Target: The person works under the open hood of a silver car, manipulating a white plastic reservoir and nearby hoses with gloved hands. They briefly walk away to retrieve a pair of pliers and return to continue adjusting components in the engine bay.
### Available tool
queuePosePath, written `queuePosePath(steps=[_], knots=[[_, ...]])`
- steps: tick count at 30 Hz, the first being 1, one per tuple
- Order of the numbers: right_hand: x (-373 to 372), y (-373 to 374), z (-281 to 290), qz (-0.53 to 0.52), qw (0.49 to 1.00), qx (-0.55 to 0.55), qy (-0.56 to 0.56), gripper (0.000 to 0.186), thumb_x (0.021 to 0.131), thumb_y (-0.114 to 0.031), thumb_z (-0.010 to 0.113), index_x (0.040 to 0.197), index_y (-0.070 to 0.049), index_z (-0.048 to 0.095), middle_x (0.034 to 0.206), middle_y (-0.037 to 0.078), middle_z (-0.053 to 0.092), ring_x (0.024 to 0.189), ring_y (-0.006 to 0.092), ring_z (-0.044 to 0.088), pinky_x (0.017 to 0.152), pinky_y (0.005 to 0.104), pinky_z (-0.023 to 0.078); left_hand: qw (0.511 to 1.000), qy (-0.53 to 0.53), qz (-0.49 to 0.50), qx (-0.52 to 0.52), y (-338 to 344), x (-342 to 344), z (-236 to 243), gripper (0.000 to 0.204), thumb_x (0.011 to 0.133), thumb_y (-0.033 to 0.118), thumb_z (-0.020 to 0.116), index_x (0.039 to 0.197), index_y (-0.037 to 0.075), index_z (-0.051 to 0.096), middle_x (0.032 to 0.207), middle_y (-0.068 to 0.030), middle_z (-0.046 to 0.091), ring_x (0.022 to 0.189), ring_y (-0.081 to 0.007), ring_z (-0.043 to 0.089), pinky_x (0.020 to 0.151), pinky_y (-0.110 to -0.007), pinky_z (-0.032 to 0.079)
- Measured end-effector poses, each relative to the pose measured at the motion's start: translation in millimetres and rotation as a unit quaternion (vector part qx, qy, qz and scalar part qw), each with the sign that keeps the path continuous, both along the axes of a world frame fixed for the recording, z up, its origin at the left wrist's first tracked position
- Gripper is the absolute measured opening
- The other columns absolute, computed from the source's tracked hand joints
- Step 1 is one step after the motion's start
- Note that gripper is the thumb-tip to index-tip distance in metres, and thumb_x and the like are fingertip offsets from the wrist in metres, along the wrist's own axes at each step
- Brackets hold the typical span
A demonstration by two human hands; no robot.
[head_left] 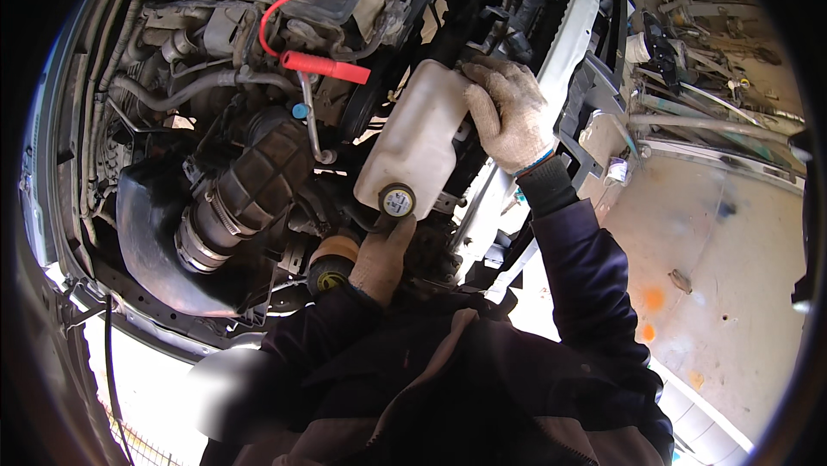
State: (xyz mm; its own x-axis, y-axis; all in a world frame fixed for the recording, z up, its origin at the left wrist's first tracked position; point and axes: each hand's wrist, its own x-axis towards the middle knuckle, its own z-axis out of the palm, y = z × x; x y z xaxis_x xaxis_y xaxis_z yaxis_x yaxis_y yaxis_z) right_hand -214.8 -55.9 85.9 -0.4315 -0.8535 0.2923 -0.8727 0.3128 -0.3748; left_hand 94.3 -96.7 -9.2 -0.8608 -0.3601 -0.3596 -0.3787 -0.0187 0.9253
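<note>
A whitish plastic reservoir tank (413, 130) with a round, labelled cap (397, 201) at its near end sits slanted in the middle of the engine bay. My right hand (510, 113), in a knitted work glove, grips its far right end, the fingers over the edge and the thumb along the side. At the near end my left hand (382, 261), gloved too, holds the tank just below the cap; most of its fingers are hidden beneath. Close to the left wrist is an orange-brown and black round part (332, 264) with a yellow mark.
Left of the tank lie a ribbed air intake duct (258, 177) and a black housing (146, 242). A red cable with a red sleeve (323, 66) crosses the engine. A pale metal crossbar (573, 27) runs along the right. Beyond it are metal parts and a stained panel (698, 268).
</note>
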Motion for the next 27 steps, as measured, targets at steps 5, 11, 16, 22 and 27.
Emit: queuePosePath(steps=[5,11,16,22,27], knots=[[0,1,-5,-0.015,0.999,-0.044,-0.016,0.029,0.108,-0.027,0.072,0.117,-0.003,0.084,0.122,0.017,0.081,0.114,0.0418,0.073,0.104,0.0504,0.059,0.991,0.014,0.127,0.041,5,1,1,0.041,0.111,0.001,0.055,0.152,-0.001,0.059,0.143,-0.0366,0.065,0.133,-0.0536,0.064,0.113,-0.051,0.053],[0,4,-5,-0.029,0.998,-0.043,-0.033,0.026,0.106,-0.028,0.075,0.114,-0.005,0.086,0.118,0.016,0.082,0.110,0.0408,0.075,0.099,0.0497,0.061,0.974,0.006,0.080,-0.211,1,-4,-15,0.048,0.116,0.026,0.063,0.151,-0.007,0.059,0.147,-0.0317,0.066,0.131,-0.0413,0.067,0.111,-0.045,0.051],[3,6,-3,-0.032,0.998,-0.050,-0.035,0.025,0.102,-0.028,0.079,0.112,-0.006,0.086,0.115,0.015,0.082,0.109,0.0404,0.075,0.098,0.0489,0.062,0.952,0.022,0.271,0.142,4,-27,-5,0.063,0.116,0.036,0.067,0.153,-0.013,0.056,0.149,-0.0258,0.066,0.131,-0.0317,0.065,0.113,-0.042,0.049],[24,30,11,-0.027,0.994,-0.106,-0.029,0.024,0.096,-0.014,0.083,0.118,-0.005,0.084,0.119,0.015,0.082,0.112,0.0361,0.077,0.100,0.0466,0.062,0.932,-0.014,0.305,0.195,0,-39,15,0.073,0.119,0.046,0.061,0.156,-0.015,0.054,0.148,-0.0204,0.068,0.134,-0.0278,0.062,0.116,-0.040,0.046],[88,108,26,-0.072,0.994,-0.084,-0.024,0.023,0.092,-0.007,0.086,0.114,-0.003,0.083,0.104,0.013,0.078,0.099,0.0346,0.075,0.090,0.0455,0.061,0.944,-0.053,0.270,0.183,-4,-35,13,0.074,0.118,0.050,0.061,0.155,-0.014,0.057,0.146,-0.0205,0.069,0.131,-0.0268,0.064,0.115,-0.040,0.048]])
